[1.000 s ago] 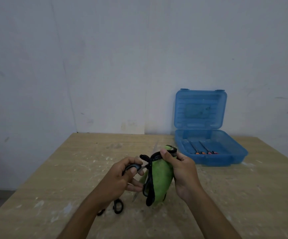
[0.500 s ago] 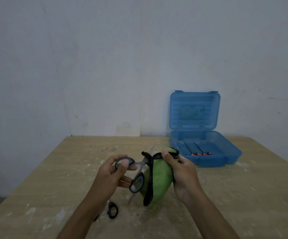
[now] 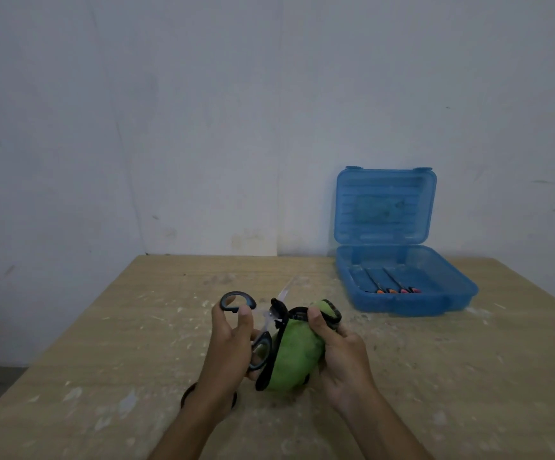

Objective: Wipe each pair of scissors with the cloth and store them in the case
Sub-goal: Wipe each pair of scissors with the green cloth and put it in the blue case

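Observation:
My left hand (image 3: 228, 340) grips a pair of scissors (image 3: 236, 302) by its black and blue handles, held above the table with the handles spread apart. One blade tip pokes up behind the cloth. My right hand (image 3: 339, 353) holds a green cloth with black trim (image 3: 297, 356) bunched against the blades. A second pair of scissors (image 3: 188, 395) lies on the table under my left forearm, mostly hidden. The open blue case (image 3: 455, 293) stands at the back right, with several thin tools with orange and pink handles (image 3: 392, 288) inside.
The wooden table (image 3: 120, 353) is scuffed and speckled with pale marks. Its back edge meets a plain grey wall. The case lid (image 3: 384, 207) stands upright against the wall. The table's left edge drops off to the floor.
My left hand has lifted the scissors higher and spread the handles wider. The cloth in my right hand stays pressed on the blades. The view has shifted slightly.

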